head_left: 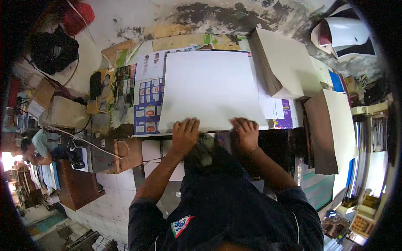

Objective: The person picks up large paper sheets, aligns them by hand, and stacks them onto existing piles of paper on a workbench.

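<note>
A wide stack of white paper sheets point(209, 88) lies flat in front of me, its near edge along the front of the table. My left hand point(185, 136) rests on that near edge left of its middle, fingers stretched forward over the paper and thumb hidden. Farther right, my right hand point(246, 134) lies on the same edge, its fingers apart and slightly bent. Neither hand visibly lifts a sheet. Beneath the paper, a blue printed sheet point(147, 102) shows on the left and a purple printed piece point(286, 109) on the right.
Thick stacks of greyish board stand at right: one behind point(284, 62), one nearer point(331, 129). A stained wall point(209, 19) rises behind the table. At left are a cable point(94, 146), a grey box point(67, 113) and a black bag point(53, 50). Another person point(42, 146) is farther left.
</note>
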A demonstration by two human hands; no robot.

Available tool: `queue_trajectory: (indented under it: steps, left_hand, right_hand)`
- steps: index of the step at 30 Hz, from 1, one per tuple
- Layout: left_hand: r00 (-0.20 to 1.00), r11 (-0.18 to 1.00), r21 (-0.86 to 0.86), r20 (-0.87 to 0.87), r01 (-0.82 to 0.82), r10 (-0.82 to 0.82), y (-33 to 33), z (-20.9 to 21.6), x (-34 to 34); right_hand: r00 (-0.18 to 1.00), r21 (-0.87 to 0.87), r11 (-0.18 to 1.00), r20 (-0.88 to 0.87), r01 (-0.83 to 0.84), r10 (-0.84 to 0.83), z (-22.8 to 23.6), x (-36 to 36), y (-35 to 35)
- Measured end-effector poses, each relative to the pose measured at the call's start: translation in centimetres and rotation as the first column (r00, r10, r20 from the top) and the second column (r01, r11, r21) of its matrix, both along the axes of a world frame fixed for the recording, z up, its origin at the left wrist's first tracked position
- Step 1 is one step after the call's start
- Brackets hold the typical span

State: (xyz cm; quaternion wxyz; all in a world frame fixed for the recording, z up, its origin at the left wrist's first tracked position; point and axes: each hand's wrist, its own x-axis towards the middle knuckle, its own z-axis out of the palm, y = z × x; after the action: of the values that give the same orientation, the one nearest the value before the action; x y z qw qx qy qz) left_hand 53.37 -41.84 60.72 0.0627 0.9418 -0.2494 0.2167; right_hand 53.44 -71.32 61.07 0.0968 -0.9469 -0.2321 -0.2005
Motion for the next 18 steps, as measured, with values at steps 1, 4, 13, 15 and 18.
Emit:
queue_trajectory:
  steps: [1,4,13,15,18]
  left_hand:
    - [1.000,1.000,-0.023,0.003,-0.019,0.019,0.0,1.7,0.8]
    - [0.992,1.000,-0.021,0.126,-0.010,0.013,-0.1,5.7,5.2]
    - [0.882,1.000,0.015,-0.472,0.001,0.007,0.6,11.1,27.4]
    - [0.816,0.999,0.038,-0.575,-0.037,0.053,0.3,9.0,31.1]
    - [0.736,0.993,0.097,-0.667,-0.069,0.117,0.0,4.9,33.3]
  right_hand:
    - [0.998,-0.005,1.000,0.058,-0.007,0.007,1.0,0.8,-0.1]
    - [0.997,-0.096,0.995,0.074,0.031,-0.024,2.3,4.4,-2.1]
    - [0.948,-0.190,0.981,-0.306,0.029,-0.087,12.0,26.3,0.3]
    - [0.889,-0.201,0.979,-0.445,0.023,-0.112,10.4,30.7,0.6]
    - [0.788,-0.161,0.987,-0.606,0.010,-0.107,6.9,33.4,0.8]
